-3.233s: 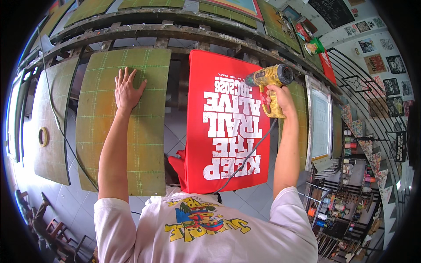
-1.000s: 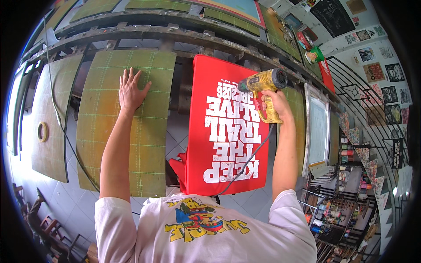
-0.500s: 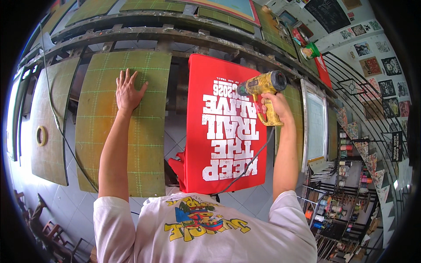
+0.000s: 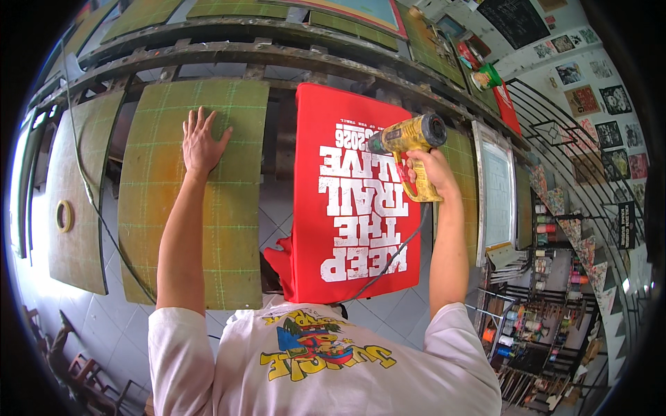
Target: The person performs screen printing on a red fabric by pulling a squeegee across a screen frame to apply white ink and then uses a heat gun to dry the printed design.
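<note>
My right hand is closed round the handle of a yellow heat gun, whose dark cord trails down towards me. The gun's nozzle points left, over the upper right part of a red T-shirt with large white lettering. That shirt is stretched over a board, and loose red cloth bunches at its lower left. My left hand lies flat with fingers spread on the neighbouring green board, which is marked with a light grid. Nothing is held in it.
A dark metal rail runs along the far side of the boards. At far left, a roll of tape rests on another board. A framed screen stands to the right, near shelves of containers.
My right hand and the heat gun have shifted slightly left and down over the red shirt. My left hand stays flat on the green board.
</note>
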`<state>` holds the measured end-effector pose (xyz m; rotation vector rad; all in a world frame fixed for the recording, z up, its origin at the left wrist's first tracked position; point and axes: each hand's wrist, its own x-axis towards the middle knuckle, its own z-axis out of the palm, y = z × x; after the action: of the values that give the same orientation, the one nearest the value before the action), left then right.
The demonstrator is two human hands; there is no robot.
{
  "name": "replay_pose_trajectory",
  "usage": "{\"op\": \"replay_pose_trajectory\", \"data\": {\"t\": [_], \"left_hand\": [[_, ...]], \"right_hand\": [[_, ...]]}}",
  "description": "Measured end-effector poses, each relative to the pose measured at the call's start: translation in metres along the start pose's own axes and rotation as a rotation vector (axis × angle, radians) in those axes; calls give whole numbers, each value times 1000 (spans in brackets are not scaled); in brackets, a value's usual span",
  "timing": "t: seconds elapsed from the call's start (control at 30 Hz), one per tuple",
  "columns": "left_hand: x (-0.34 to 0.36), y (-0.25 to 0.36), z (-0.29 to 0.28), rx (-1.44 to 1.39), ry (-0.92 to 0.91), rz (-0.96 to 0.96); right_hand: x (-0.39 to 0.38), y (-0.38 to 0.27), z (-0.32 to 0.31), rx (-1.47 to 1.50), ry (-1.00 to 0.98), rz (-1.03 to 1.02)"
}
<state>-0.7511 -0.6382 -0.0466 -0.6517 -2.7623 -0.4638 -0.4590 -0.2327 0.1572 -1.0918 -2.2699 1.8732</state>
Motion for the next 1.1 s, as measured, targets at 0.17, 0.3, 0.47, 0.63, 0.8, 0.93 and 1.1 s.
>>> {"op": "replay_pose_trajectory", "data": {"t": [0.17, 0.3, 0.47, 0.63, 0.8, 0.93, 1.1], "left_hand": [[1, 2, 2, -25, 15, 9], [-2, 2, 1, -35, 16, -8], [1, 5, -3, 13, -50, -35], [0, 4, -6, 5, -53, -42], [0, 4, -6, -10, -44, -42], [1, 6, -7, -11, -39, -37], [0, 7, -10, -11, -36, -38]], "right_hand": [[0, -5, 6, -17, 8, 23], [3, -1, 9, -36, -40, -12], [12, -2, 11, -27, -33, -20], [18, -12, 16, -21, -12, -14], [25, -21, 20, 10, -12, -22], [34, -18, 17, -4, -14, -16], [32, -19, 21, -27, -38, 3]]}}
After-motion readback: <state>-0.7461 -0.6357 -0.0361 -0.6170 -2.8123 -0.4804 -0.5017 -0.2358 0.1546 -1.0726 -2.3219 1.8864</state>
